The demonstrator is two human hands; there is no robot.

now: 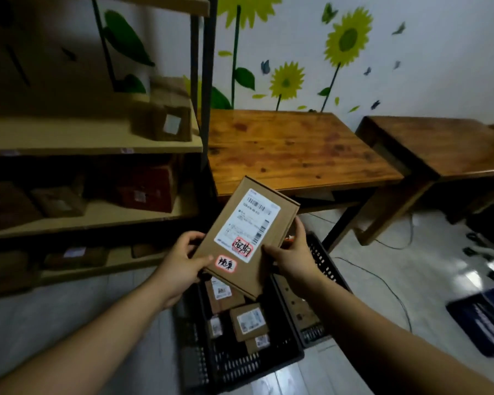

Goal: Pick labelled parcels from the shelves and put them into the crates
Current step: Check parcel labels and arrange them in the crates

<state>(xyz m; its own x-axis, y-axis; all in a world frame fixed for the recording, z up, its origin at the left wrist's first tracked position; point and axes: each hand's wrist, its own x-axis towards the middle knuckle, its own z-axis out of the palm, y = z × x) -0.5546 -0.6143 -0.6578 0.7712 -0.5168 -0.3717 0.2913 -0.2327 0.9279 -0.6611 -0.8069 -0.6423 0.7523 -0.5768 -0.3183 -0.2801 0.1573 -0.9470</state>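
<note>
A flat brown cardboard parcel [241, 220] with a white shipping label and two red-bordered handwritten stickers is held up above the crates. My left hand [180, 259] grips its left edge, and my right hand [293, 252] grips its right edge. Below it stands a black plastic crate [234, 363] holding several labelled parcels. A second black crate [322, 260] sits just right of it with brown boxes inside. The shelves [92, 143] on the left carry more parcels, such as a box with a white label [166, 121].
Two wooden tables [294, 149] stand against the sunflower-decorated wall, right of the shelf post. A dark blue crate [488, 320] lies on the tiled floor at the far right. Cables run across the floor [394, 246] under the tables.
</note>
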